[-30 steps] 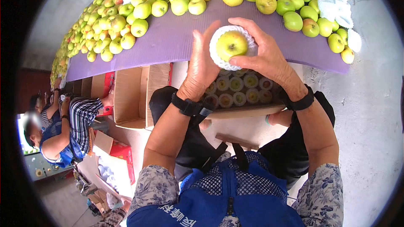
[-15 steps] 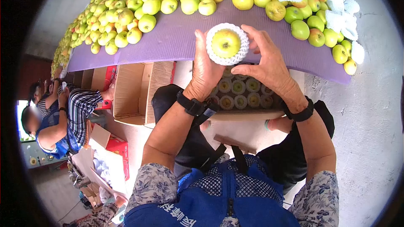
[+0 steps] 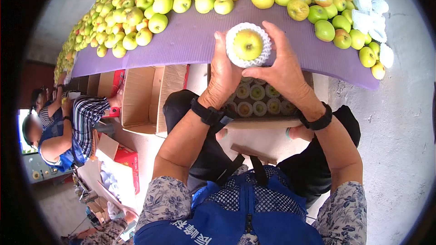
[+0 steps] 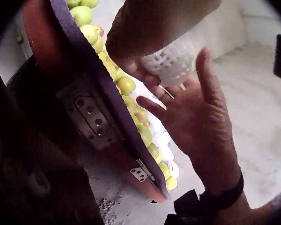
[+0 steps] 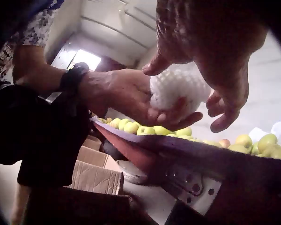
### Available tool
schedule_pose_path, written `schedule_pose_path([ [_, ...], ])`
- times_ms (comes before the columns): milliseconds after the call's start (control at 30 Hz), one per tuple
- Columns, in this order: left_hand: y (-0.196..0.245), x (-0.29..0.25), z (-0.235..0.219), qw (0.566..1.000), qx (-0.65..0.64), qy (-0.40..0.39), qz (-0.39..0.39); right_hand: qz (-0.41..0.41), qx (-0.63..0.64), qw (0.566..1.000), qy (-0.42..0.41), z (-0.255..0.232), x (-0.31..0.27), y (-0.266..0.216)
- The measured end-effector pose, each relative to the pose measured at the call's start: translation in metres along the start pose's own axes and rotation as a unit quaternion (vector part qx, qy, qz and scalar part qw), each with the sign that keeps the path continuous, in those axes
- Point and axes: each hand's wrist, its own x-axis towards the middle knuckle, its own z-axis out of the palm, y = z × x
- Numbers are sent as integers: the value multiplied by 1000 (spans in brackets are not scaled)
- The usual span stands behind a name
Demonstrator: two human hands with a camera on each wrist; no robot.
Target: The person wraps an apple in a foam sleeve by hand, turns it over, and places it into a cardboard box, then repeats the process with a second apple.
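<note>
A yellow-green apple (image 3: 247, 44) sits in a white foam net (image 3: 264, 57), stem end up, above the edge of the purple-covered table. My left hand (image 3: 223, 75) holds it from the left and below, its fingers curving under the net in the right wrist view. Around the right side is my right hand (image 3: 287, 70), thumb at the net's lower edge and fingers spread apart from it. In the left wrist view the foam net (image 4: 171, 63) shows between the two hands, and the apple inside is mostly covered.
Loose apples (image 3: 122, 22) are heaped along the purple table cover (image 3: 190, 41). Empty foam nets (image 3: 363, 11) lie at the right. Below the hands stands a carton (image 3: 268, 123) of netted apples, with an open cardboard box (image 3: 141, 100) beside it. Another person (image 3: 59, 140) sits at left.
The right thumb leaves the apple's face and now lies at the net's lower edge. Both hands and apple have shifted slightly; the left hand now cups the net from below.
</note>
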Motion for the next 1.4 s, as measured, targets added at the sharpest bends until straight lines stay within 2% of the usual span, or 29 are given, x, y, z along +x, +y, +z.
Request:
schedule_pose_path([
  [67,1,3,-3,1000,15,-14,18,51,65,996,-30,-14,4,-3],
  [100,3,4,-3,1000,15,-3,13,51,65,996,-32,-22,7,-5],
  [133,5,4,-2,1000,16,8,8,158,151,974,-58,-31,10,-6],
  [167,7,3,0,1000,15,8,8,264,234,932,-81,-36,11,-6],
  [267,11,0,5,999,-8,30,-43,245,225,939,-86,-38,6,-3],
  [333,9,-2,7,996,20,-7,-88,246,226,938,-97,-41,4,-6],
  [400,5,-4,7,993,26,-20,-112,232,274,919,-164,-45,4,-5],
  [467,2,-5,8,989,32,-29,-138,241,281,916,-156,-47,1,0],
  [533,0,-5,9,990,53,-67,-113,247,280,916,-148,-47,-1,6],
  [567,0,-6,10,989,51,-63,-120,256,282,913,-148,-47,-1,6],
  [667,0,-3,12,985,88,-116,-94,232,261,924,-152,-50,-1,6],
  [800,5,-2,21,980,140,-112,-84,250,246,917,-189,-51,0,-4],
  [900,3,5,13,977,131,-162,-51,248,240,926,-152,-45,-1,-8],
  [1000,7,5,7,972,163,-160,-54,257,233,925,-154,-37,0,2],
  [1133,18,13,-12,970,196,-125,-67,255,309,904,-152,-31,-1,4],
  [1200,27,16,-26,948,303,-83,53,266,334,890,-160,-31,-4,2],
  [1233,32,14,-31,949,302,-80,52,276,346,877,-187,-32,-6,3],
  [1300,41,15,-34,959,273,-10,71,288,350,866,-212,-33,-10,0],
  [1333,42,16,-34,962,263,23,66,285,350,855,-255,-29,-16,-3],
  [1400,44,15,-38,960,275,19,53,295,332,837,-320,-15,-31,0],
])
